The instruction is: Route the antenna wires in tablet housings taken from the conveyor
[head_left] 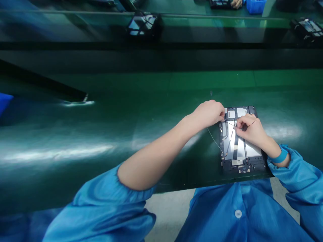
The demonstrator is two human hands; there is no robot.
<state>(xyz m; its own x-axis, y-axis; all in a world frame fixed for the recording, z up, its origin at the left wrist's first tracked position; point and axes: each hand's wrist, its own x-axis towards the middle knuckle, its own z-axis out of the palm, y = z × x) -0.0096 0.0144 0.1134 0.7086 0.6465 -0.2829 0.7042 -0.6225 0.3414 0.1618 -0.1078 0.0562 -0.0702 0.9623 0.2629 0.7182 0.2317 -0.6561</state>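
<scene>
Item under the hands: an opened tablet (pixel 239 144), back cover off, lying flat on the green belt (pixel 156 111). Silver inner plate, black flat cables and dark end boards are exposed.

Markings: two pale label patches sit at the tablet's far end, between the two hands. Any print on them is too small to read. No brand can be made out anywhere on the unit.

Left hand (pixel 209 113): at the tablet's far left corner, fingers bunched closed, knuckles up. What the fingertips grip is hidden.

Right hand (pixel 249 130): over the far half of the tablet, thumb and forefinger pinched on a thin wire (pixel 230 124). The wire runs taut from the left fingertips to this pinch, with a short tail beyond the right hand. A blue wristband (pixel 281 156) sits on this wrist.

The hands are close together but not touching. Most of the tablet lies nearer the body than both hands.

A second grey strand (pixel 214 139) loops below the left hand to the tablet's left edge.

Well beyond the hands, two similar units (pixel 143 25) (pixel 306 28) lie on a farther belt, near a blue bin (pixel 256 6) and another person's hand (pixel 236 3).
</scene>
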